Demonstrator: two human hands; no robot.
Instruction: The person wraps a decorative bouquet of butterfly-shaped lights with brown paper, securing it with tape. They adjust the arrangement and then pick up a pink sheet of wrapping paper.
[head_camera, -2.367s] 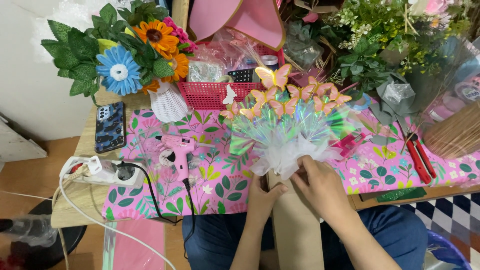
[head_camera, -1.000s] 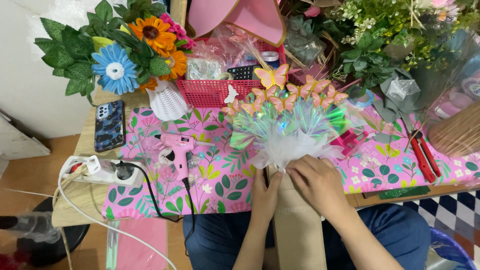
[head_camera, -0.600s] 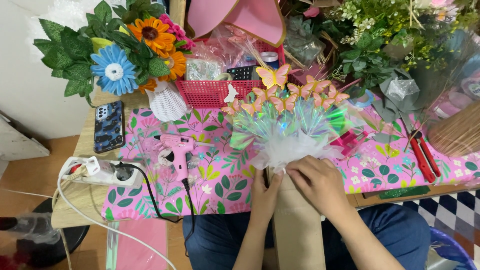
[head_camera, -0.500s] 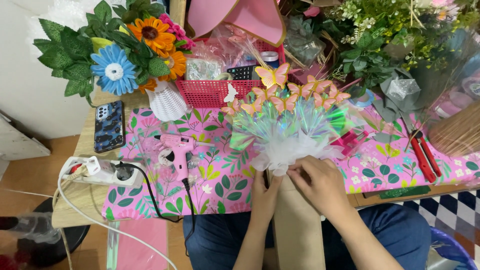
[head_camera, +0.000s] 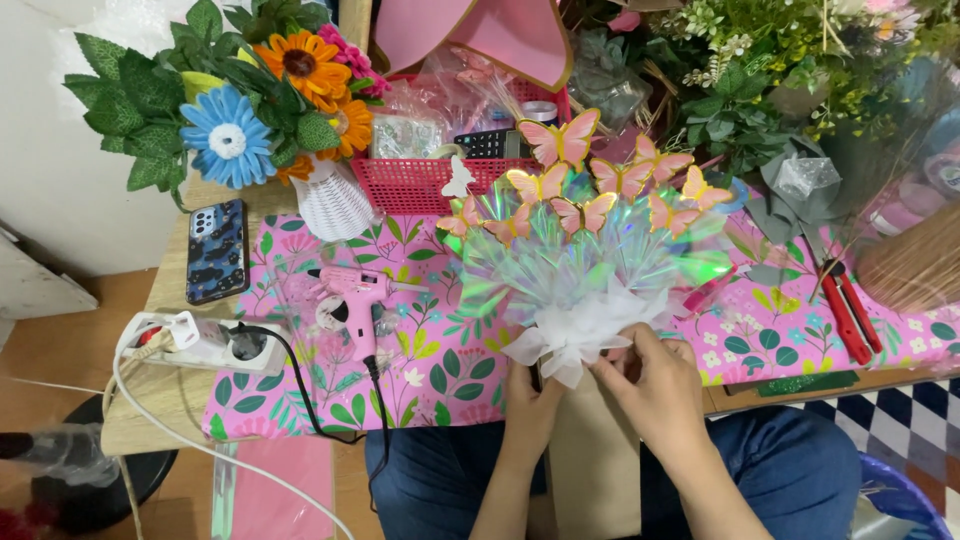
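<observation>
Two hands close on one bouquet (head_camera: 590, 270) at the counter's (head_camera: 160, 300) near edge: left hand (head_camera: 532, 400) grips the stem, right hand (head_camera: 655, 385) pinches the white bow (head_camera: 580, 330). Excess pull risks loosening the bow or shedding butterflies (head_camera: 560, 140).

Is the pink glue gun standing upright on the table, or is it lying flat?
Lying flat. The pink glue gun rests on its side on the floral cloth, its black cord trailing off the table edge.

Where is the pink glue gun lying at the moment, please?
In the head view, the pink glue gun lies on the floral table cover, left of the butterfly bouquet, between the white power strip and the left hand.
</observation>
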